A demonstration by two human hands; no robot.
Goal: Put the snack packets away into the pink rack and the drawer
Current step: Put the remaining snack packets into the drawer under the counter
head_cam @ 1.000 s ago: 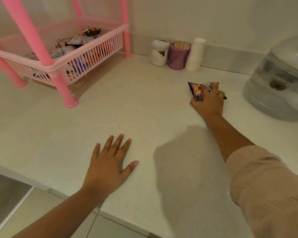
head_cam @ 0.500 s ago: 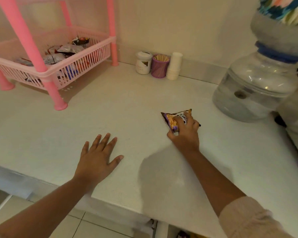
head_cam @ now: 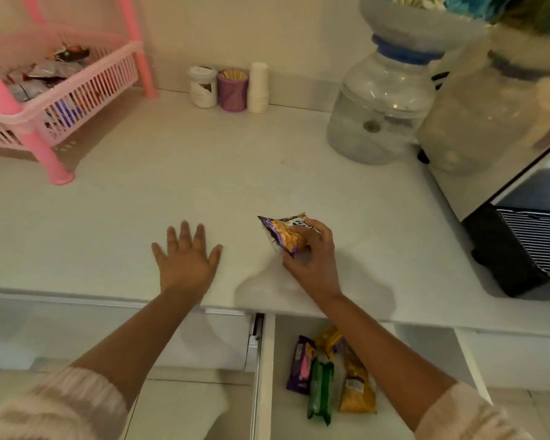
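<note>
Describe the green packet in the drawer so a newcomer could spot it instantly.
Below the white counter edge, the open drawer sits under the person's right forearm. Inside, three packets lie side by side. The green packet is the middle one, between a purple packet and an orange packet, and reaches nearest the camera.

Left hand [head_cam: 186, 260] flat, fingers spread; right hand [head_cam: 311, 255] curled, gripping.
</note>
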